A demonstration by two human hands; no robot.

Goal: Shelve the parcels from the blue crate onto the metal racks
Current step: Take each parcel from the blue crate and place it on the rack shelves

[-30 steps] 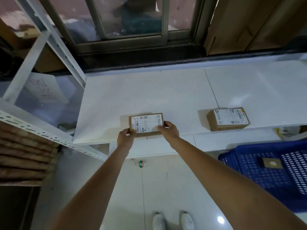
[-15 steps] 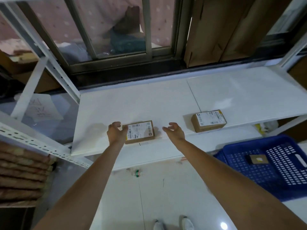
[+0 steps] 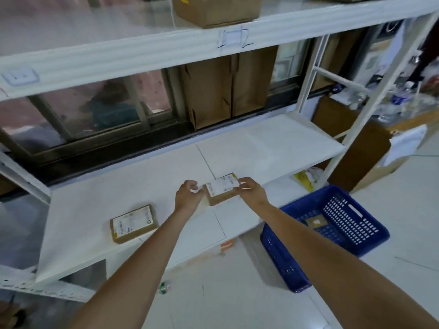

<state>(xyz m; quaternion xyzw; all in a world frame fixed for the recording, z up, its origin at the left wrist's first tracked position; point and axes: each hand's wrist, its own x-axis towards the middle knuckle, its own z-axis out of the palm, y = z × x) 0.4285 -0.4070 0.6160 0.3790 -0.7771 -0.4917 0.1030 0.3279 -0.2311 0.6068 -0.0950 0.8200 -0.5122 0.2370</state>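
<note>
A small brown parcel (image 3: 222, 189) with a white label lies on the lower white rack shelf (image 3: 273, 143), near its front edge. My left hand (image 3: 187, 195) is curled against the parcel's left end. My right hand (image 3: 251, 191) grips its right end, fingers over the label. A second labelled parcel (image 3: 133, 223) lies free on the same shelf to the left. The blue crate (image 3: 351, 233) stands on the floor at the right and holds one small flat parcel (image 3: 316, 220).
An upper shelf (image 3: 142, 53) crosses the top of the view and carries a cardboard box (image 3: 213, 10). Flat cardboard (image 3: 228, 89) leans behind the rack by a window. A white upright (image 3: 361, 115) stands right, with a yellow bag (image 3: 306, 179) under the shelf.
Both hands let go of the left parcel and moved right onto the second parcel. The view swung up and right, which brought the upper shelf into sight.
</note>
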